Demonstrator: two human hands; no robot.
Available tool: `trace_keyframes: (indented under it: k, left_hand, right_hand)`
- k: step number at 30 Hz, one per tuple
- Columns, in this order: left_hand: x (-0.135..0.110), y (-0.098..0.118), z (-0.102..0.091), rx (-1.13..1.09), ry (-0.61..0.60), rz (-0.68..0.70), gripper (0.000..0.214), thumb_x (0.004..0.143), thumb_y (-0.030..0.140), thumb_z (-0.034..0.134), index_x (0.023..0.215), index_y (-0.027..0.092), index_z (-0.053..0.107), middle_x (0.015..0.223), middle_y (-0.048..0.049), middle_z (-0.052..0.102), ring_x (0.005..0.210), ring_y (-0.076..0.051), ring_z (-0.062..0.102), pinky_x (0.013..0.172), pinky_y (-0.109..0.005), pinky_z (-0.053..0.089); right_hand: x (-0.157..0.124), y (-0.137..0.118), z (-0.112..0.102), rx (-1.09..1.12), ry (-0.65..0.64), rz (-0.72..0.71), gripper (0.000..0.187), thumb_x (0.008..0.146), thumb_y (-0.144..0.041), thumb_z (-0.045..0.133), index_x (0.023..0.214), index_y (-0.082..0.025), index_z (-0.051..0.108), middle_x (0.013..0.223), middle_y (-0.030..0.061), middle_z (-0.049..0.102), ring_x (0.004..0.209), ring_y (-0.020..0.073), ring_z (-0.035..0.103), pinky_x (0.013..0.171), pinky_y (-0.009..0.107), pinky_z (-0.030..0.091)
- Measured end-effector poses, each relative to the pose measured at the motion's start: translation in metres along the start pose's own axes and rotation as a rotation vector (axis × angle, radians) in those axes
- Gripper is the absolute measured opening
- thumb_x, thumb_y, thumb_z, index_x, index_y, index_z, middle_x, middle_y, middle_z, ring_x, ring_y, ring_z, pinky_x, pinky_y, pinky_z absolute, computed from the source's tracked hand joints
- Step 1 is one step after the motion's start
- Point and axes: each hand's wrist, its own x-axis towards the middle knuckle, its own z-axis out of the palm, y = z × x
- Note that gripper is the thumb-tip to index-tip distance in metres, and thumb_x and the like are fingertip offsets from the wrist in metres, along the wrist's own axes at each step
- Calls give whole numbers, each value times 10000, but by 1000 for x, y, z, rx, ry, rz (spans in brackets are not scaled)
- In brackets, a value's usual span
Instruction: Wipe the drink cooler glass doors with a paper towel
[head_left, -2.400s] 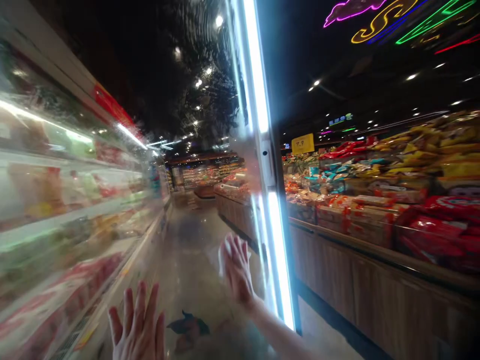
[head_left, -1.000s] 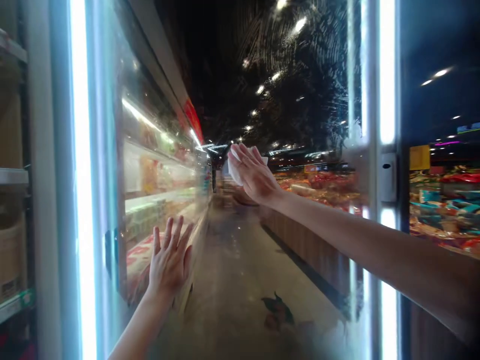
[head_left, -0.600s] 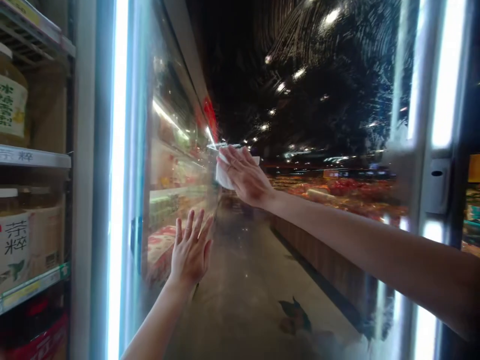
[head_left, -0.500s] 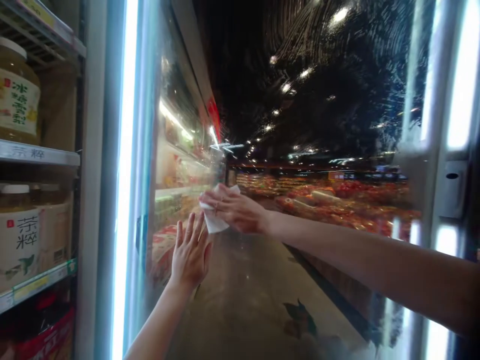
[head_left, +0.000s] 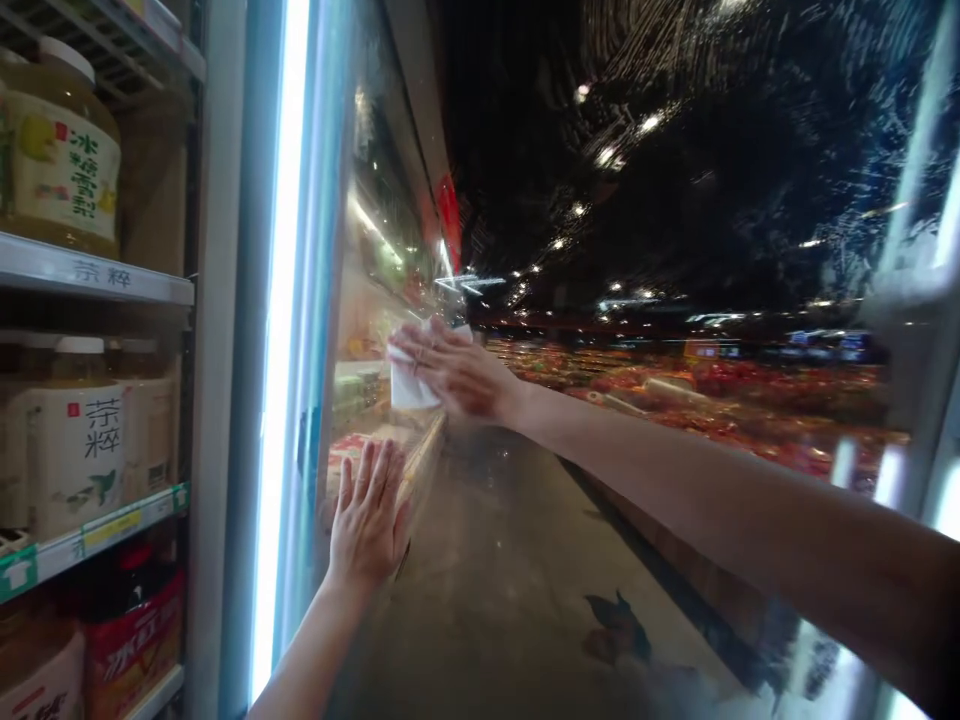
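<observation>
My right hand [head_left: 461,370] presses a white wipe [head_left: 412,385], which looks like a paper towel or thin cloth, flat against a glass door [head_left: 480,560]. Its fingers lie over the wipe, pointing left. Lower and to the left, my left hand [head_left: 369,510] rests against the glass with palm forward and fingers stretched up, holding nothing. Streaks and smears [head_left: 637,60] show on the upper glass. Whether a small part of the wipe is bunched under the right palm is hidden.
Shelves at the left hold a jar with a pear label [head_left: 64,150], a white-labelled bottle [head_left: 79,440] and red-labelled bottles [head_left: 135,630]. A bright vertical light strip [head_left: 281,300] runs beside the door. Beyond the glass lie an aisle and blurred red produce displays [head_left: 787,390].
The view has swung left, bringing more of the shelves in. My right hand with the wipe has moved up and left over the glass; my left hand has moved slightly down and left.
</observation>
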Motion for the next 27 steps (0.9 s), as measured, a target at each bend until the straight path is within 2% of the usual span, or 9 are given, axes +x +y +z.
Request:
trace_keyframes:
  k: [3, 8, 10, 13, 14, 19, 21, 24, 27]
  left_hand:
    - [-9, -1, 0, 1, -12, -16, 755, 949, 229, 537, 1615, 158, 187, 1670, -107, 308, 1588, -285, 130, 1309, -542, 151]
    - [-37, -4, 0, 6, -2, 1, 782, 940, 238, 563, 1616, 152, 180, 1651, -128, 345, 1584, -281, 158, 1304, -522, 184]
    - [-46, -2, 2, 3, -4, -6, 783, 937, 233, 567, 1614, 140, 185, 1648, -141, 347, 1582, -281, 167, 1305, -518, 179]
    - [-52, 7, 6, -4, -5, -49, 802, 938, 254, 572, 1613, 112, 164, 1667, -174, 286, 1586, -303, 145, 1300, -549, 176]
    - [-52, 10, 8, -6, -4, -66, 815, 939, 268, 574, 1614, 106, 148, 1675, -184, 259, 1587, -310, 135, 1297, -561, 179]
    - [-47, 21, 14, -13, 3, -121, 842, 950, 303, 568, 1621, 124, 93, 1691, -187, 198, 1593, -311, 94, 1294, -587, 165]
    - [-44, 25, 15, -17, 3, -130, 847, 952, 291, 564, 1622, 133, 72, 1696, -181, 185, 1595, -307, 72, 1293, -590, 162]
    - [-37, 36, 18, -26, 3, -133, 853, 949, 262, 557, 1617, 102, 51, 1702, -197, 138, 1596, -315, 34, 1295, -592, 142]
    - [-35, 58, 20, -45, -49, -49, 809, 943, 246, 558, 1617, 124, 127, 1692, -155, 223, 1595, -284, 87, 1309, -532, 142]
  right_hand:
    - [1, -16, 11, -14, 133, 221, 580, 994, -54, 383, 1572, -91, 358, 1673, 145, 281, 1592, 257, 92, 1310, 588, 82]
    - [-19, -26, 18, 57, -68, -250, 539, 980, -65, 423, 1518, -74, 444, 1640, 97, 383, 1570, 230, 220, 1328, 470, 151]
    - [-26, -13, 8, 24, -12, -114, 535, 992, -67, 406, 1527, -76, 429, 1644, 110, 373, 1574, 230, 206, 1328, 489, 124]
    - [-45, -4, -2, -42, 159, 260, 564, 1010, -80, 393, 1572, -81, 348, 1665, 157, 310, 1593, 253, 97, 1315, 568, 66]
    - [-56, -8, -2, -37, 166, 267, 575, 1005, -79, 397, 1577, -81, 338, 1668, 158, 303, 1595, 254, 73, 1316, 568, 58]
    - [-117, -24, 0, 142, -93, -285, 625, 901, -54, 484, 1523, -110, 448, 1630, 77, 411, 1573, 204, 218, 1330, 442, 153]
    - [-124, -6, -16, 126, -68, -137, 605, 917, -52, 469, 1515, -138, 464, 1625, 64, 421, 1555, 185, 276, 1330, 428, 140]
    - [-125, 20, -37, 47, 72, 253, 588, 989, -42, 346, 1570, -135, 362, 1659, 99, 343, 1574, 186, 217, 1325, 500, 56]
    - [-146, -7, -28, 35, 92, 296, 601, 986, -50, 349, 1579, -145, 350, 1667, 84, 323, 1593, 192, 126, 1322, 521, -6]
